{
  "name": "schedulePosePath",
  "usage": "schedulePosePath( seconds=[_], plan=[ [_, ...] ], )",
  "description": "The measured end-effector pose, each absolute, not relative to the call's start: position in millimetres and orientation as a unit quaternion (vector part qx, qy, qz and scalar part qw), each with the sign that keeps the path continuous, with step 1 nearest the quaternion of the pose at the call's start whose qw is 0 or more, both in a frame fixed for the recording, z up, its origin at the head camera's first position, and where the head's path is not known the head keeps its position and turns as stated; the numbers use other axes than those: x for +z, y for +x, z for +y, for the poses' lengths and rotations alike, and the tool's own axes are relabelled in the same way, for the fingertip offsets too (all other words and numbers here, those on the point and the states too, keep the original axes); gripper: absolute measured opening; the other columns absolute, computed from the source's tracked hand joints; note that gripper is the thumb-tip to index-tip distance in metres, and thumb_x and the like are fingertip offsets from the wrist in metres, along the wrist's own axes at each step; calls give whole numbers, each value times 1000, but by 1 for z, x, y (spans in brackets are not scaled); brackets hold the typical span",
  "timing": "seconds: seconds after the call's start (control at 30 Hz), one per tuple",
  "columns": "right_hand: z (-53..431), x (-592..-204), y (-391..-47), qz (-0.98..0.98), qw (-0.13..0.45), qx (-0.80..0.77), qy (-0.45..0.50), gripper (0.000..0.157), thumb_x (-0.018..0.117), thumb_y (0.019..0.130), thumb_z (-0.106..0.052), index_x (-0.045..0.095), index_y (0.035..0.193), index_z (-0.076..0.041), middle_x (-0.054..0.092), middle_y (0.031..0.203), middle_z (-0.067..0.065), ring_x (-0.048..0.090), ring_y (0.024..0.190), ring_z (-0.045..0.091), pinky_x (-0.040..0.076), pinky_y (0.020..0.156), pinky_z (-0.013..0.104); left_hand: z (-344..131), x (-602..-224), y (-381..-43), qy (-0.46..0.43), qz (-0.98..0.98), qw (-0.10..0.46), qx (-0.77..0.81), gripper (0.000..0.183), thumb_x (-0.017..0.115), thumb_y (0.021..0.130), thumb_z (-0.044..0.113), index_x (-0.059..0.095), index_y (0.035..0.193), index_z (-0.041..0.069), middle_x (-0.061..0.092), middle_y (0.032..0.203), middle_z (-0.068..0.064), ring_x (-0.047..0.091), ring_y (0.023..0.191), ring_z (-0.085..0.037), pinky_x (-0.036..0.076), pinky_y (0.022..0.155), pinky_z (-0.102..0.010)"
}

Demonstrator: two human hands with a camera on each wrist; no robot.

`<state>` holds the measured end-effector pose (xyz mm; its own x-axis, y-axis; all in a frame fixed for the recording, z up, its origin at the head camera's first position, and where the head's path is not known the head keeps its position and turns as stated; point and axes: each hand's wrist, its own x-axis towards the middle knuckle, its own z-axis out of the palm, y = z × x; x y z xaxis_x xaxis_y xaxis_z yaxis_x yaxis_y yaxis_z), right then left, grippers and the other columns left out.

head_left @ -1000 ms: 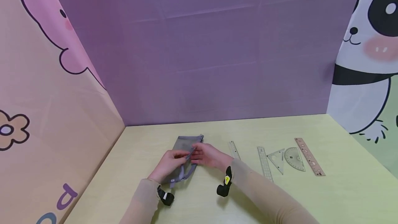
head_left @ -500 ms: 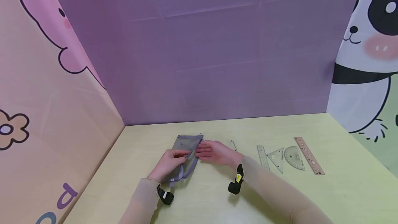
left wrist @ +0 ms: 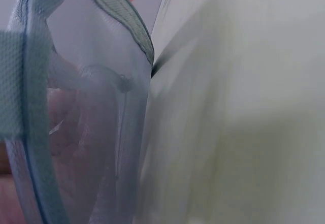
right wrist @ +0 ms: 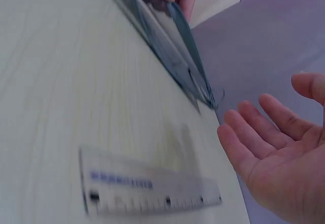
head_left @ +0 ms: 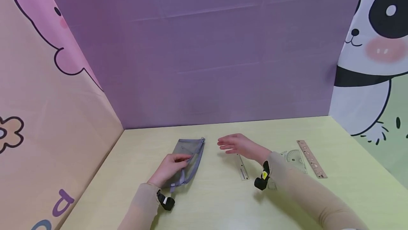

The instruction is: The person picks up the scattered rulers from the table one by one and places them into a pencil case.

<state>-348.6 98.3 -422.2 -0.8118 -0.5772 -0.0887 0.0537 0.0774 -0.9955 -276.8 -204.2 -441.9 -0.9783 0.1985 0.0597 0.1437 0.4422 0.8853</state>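
Observation:
A grey mesh zipper pouch (head_left: pixel 185 146) lies left of the table's middle, its mouth gaping toward the right. My left hand (head_left: pixel 170 169) pinches the upper edge of that mouth between thumb and fingers. In the left wrist view the see-through mesh (left wrist: pixel 101 117) and its woven edging fill the left side. My right hand (head_left: pixel 244 146) hovers over the table with fingers extended, holding nothing. Just below it lies a short clear ruler (head_left: pixel 243 170), which the right wrist view shows beneath the open palm, apart from it.
To the right, a clear protractor (head_left: pixel 295 160) and a pinkish ruler (head_left: pixel 312 159) with cut-out shapes lie flat. The right sleeve covers most of a set square (head_left: pixel 283 154) and another clear ruler (head_left: pixel 272 185). A purple backdrop (head_left: pixel 197 81) rises behind the table.
My right hand has let go of the pouch's edge and moved right, to above the short ruler. The left hand keeps its hold, and the pouch mouth is spread wider.

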Motion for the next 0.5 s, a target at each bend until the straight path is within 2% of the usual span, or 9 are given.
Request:
schedulePosePath(
  seconds=[0.2, 0.33, 0.5],
  plan=[
    [122, -422, -354, 751, 209, -589, -212, 48, 55, 98, -19, 48, 136, 10, 51, 137, 23, 49, 125, 34, 43, 98, 43, -203, -443, -278, 94, 849, 26, 520, 31, 63, 88, 8, 70, 118, 2, 66, 116, -10, 55, 85, -15, 45, 71, -27],
    [131, -421, -352, 798, 183, -520, -245, 47, 60, 94, -15, 51, 136, 6, 52, 137, 21, 46, 129, 35, 39, 102, 45, -203, -443, -277, 95, 848, 25, 521, 31, 63, 87, 8, 69, 117, 1, 66, 115, -11, 55, 87, -15, 46, 72, -27],
    [135, -422, -350, 847, 167, -430, -266, 62, 72, 87, -18, 47, 142, -4, 46, 144, 15, 36, 136, 34, 30, 107, 50, -202, -441, -276, 100, 848, 24, 520, 32, 63, 88, 7, 68, 118, 0, 66, 117, -12, 55, 89, -16, 46, 73, -27]
  ],
)
